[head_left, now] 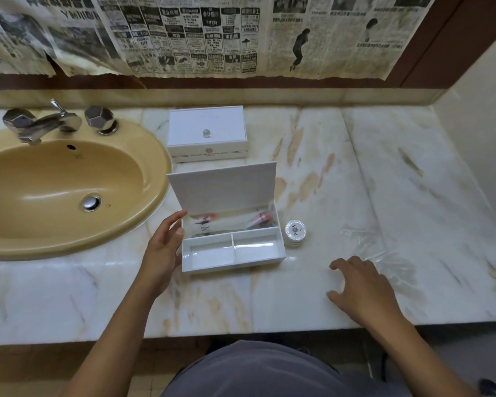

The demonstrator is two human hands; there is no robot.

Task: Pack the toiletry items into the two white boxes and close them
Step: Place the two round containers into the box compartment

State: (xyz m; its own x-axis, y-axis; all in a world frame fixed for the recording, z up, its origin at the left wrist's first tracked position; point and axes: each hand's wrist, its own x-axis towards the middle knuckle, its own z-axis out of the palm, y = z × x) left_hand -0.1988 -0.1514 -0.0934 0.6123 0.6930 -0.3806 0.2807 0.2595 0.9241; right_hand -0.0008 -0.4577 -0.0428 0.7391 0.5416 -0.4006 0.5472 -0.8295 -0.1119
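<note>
Fingers [178, 222] of the left hand [162, 250] spread loosely against the open white box [232, 247] at frame centre; right hand [361, 290] hovers relaxed, empty, lower right. Closed white box [208, 133] sits behind; round tin [295, 232] just beside the open one.
</note>
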